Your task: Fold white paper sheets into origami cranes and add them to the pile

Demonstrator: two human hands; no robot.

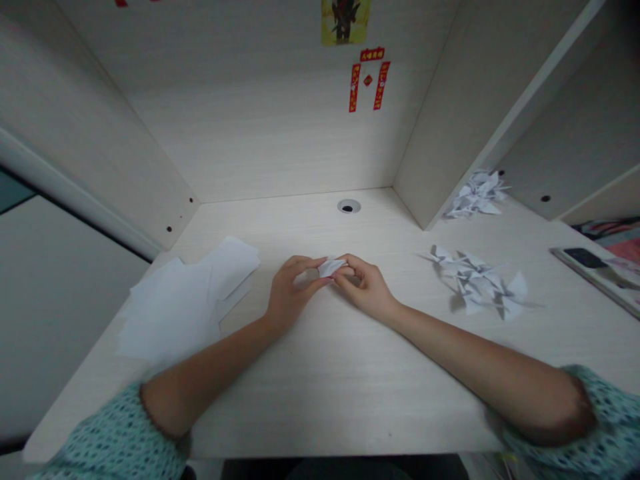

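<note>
A small piece of folded white paper [330,268] is pinched between my two hands, just above the middle of the desk. My left hand [294,288] grips its left side with thumb and fingers. On the other side, my right hand [367,287] holds the right end, its fingers curled in and partly hiding the folds. To the left lies a spread stack of white paper sheets [173,307]. Several folded paper cranes [477,277] sit in a loose group to the right of my right hand.
Behind the upright divider [480,120], a further heap of folded white paper [477,193] rests against the panel. A phone [587,260] lies at the right on a flat object. A round cable hole [349,206] is set into the desk [320,400] near the back panel.
</note>
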